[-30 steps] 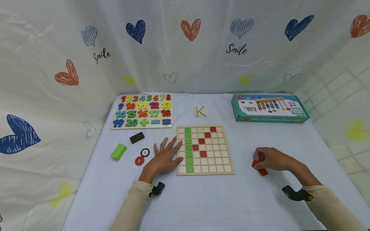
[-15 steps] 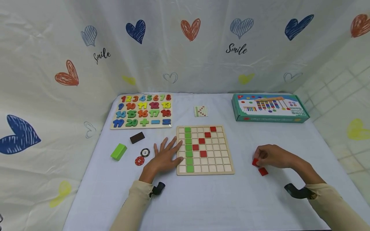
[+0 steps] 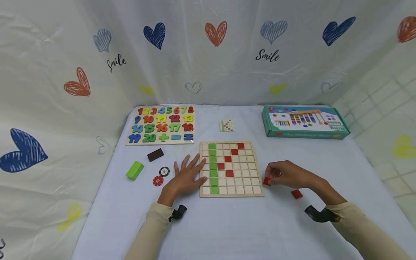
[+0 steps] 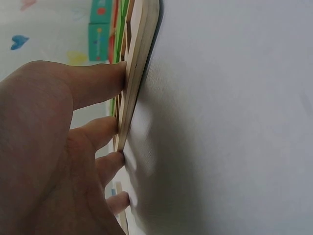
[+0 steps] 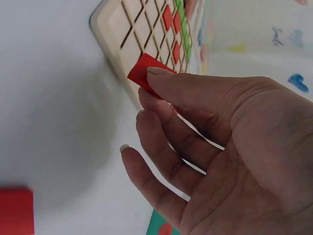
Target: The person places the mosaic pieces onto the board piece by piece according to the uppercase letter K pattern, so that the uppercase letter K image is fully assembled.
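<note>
Red tile, pinched in the right hand fingers just right of the wooden grid board; a loose pinch could drop it. The left hand lies flat, fingers released, against the board's left edge on the worktop.

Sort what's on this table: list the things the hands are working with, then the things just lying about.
In use:
grid board
red tile pinched by right hand
spare red tile
left hand flat against the board's edge
pattern card

Lying about:
number puzzle
green block
brown block
two chips
game box
</note>
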### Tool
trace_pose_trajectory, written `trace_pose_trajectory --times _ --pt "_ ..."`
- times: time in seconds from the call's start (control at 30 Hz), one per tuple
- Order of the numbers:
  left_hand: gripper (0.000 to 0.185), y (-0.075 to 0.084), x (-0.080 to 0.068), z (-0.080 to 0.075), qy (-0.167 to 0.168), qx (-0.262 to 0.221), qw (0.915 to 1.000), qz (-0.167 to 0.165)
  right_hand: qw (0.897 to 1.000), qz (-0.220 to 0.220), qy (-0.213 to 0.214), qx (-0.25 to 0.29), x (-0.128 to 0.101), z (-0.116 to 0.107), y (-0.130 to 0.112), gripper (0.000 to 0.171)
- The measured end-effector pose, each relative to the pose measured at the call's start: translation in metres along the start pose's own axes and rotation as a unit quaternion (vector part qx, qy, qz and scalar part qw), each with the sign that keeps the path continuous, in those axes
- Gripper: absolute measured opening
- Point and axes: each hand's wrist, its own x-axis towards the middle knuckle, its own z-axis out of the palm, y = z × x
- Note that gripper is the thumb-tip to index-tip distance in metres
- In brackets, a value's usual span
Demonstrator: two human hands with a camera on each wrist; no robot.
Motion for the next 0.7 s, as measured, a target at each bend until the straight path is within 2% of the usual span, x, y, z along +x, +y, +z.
trace_pose_trajectory --times 0.27,0.53,0.7 --pt "0.074 -0.002 -0.002 0.003 -0.003 -0.01 0.9999 0.0 0.999 -0.047 0.004 0.007 0.032 0.021 -0.021 0.014" --pt "0.076 -0.005 0.0 0.004 -0.005 -0.003 1.0 -0.001 0.995 -0.096 0.01 0.016 0.059 0.04 -0.03 0.012" --pt "0.076 -0.006 0.001 0.002 -0.005 0.001 1.0 0.003 0.995 -0.096 0.013 0.025 0.066 0.046 -0.032 0.011"
